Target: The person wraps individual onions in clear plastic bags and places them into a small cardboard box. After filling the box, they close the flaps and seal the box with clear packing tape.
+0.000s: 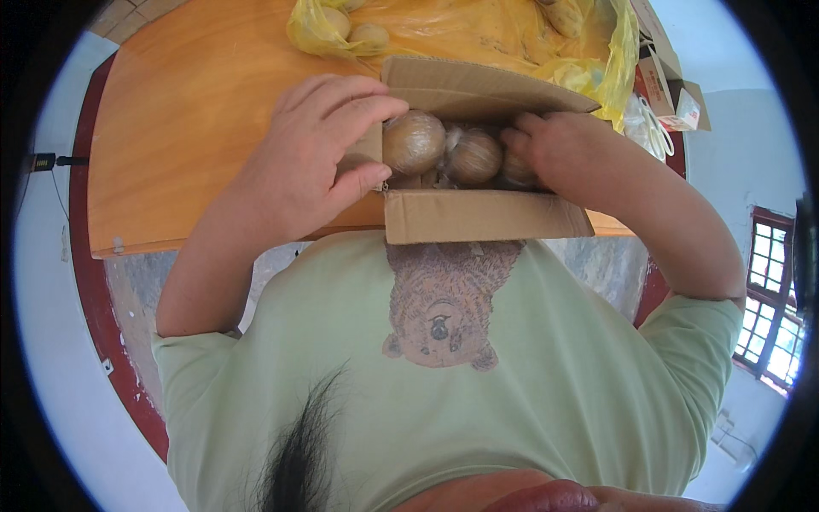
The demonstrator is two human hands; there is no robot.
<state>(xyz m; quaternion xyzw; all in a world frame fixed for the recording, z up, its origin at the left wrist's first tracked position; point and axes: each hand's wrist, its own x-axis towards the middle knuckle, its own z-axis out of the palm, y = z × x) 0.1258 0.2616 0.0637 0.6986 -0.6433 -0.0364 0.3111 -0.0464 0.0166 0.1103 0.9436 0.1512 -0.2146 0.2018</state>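
Observation:
An open cardboard box [489, 217] stands at the table's near edge, its long flaps spread outward. Inside lie several round, brownish, potato-like items in clear plastic film, among them a large wrapped one [414, 142] at the left end and a smaller wrapped one [475, 157] in the middle. My left hand [333, 137] is at the box's left end, fingers and thumb apart, fingertips by the large wrapped item; whether it presses on it is unclear. My right hand [553, 144] reaches into the right end with curled fingers against another wrapped item; its fingertips are partly hidden.
The orange wooden table [185, 128] extends to the left. Beyond the box, a yellow plastic bag [461, 29] lies spread out with loose potatoes [369, 37] on it. White-handled scissors [656, 131], clear plastic and small cartons [652, 80] are at the right edge.

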